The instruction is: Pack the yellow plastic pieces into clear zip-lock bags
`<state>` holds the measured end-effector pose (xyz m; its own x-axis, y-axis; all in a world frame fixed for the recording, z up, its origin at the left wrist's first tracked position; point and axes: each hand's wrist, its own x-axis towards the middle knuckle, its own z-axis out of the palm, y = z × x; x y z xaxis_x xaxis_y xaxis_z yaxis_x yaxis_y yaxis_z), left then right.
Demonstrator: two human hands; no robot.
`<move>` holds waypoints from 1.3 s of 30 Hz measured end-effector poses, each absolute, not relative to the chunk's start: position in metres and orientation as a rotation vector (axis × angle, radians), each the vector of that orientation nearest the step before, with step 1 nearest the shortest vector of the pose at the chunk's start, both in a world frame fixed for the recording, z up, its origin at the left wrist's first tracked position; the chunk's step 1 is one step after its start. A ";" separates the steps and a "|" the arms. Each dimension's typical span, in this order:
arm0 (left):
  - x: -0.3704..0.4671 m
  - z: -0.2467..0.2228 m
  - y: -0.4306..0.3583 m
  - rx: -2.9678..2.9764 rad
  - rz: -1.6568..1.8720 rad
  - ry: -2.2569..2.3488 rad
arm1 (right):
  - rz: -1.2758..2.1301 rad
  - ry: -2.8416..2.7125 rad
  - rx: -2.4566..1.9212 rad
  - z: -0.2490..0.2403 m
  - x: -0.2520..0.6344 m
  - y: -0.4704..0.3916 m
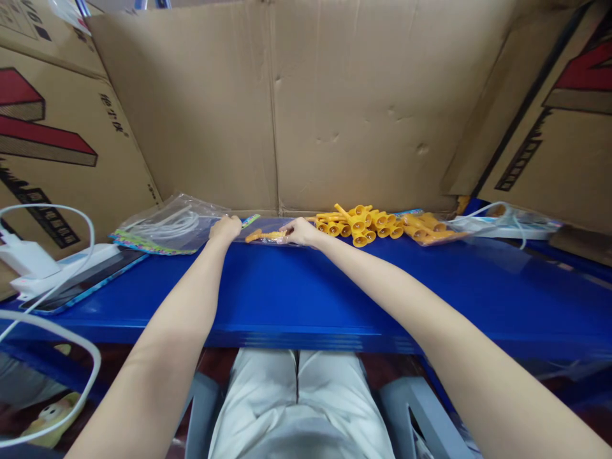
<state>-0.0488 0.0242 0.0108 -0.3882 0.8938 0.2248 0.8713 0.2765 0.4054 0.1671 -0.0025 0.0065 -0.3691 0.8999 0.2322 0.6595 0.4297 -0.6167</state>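
My left hand [224,228] is closed at the near end of a clear plastic bag, beside its printed strip [250,221]. Between my hands, small orange plastic pieces [266,236] show in or under this clear bag [275,224]; I cannot tell which. My right hand [300,231] pinches the bag's other end, fingertips touching the orange pieces. Just right of it lies a pile of yellow horn-shaped plastic pieces [361,223]. Left of my left hand is a clear bag of white tubing [174,223] with a colourful printed edge.
Farther right sits a clear bag of orange-yellow pieces [430,231], then a white power strip [502,227] with a cable. At left, a white charger [29,258] and a phone [86,284] rest on the blue table [296,293]. Cardboard [335,108] walls the back and sides.
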 end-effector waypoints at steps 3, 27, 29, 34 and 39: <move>-0.047 0.011 0.024 1.701 0.797 2.472 | 0.586 -2.133 -1.266 0.002 0.158 0.010; -0.034 0.004 0.022 2.037 0.853 2.060 | 0.900 -2.067 -1.215 0.008 0.160 0.005; -0.034 0.003 0.023 2.041 0.809 2.105 | 0.677 -2.183 -1.253 0.018 0.176 -0.003; -0.031 -0.001 0.019 2.154 0.679 2.229 | 0.328 -2.050 -1.419 0.047 0.238 -0.018; -0.026 -0.002 0.015 2.195 0.559 2.259 | -0.190 -1.462 -1.715 0.048 0.317 -0.016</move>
<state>-0.0256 0.0150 -0.0019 -0.0574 0.9582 0.2804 0.9783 -0.0020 0.2070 0.3170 -0.0165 0.0479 0.3040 0.7379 0.6026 0.8675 0.0470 -0.4953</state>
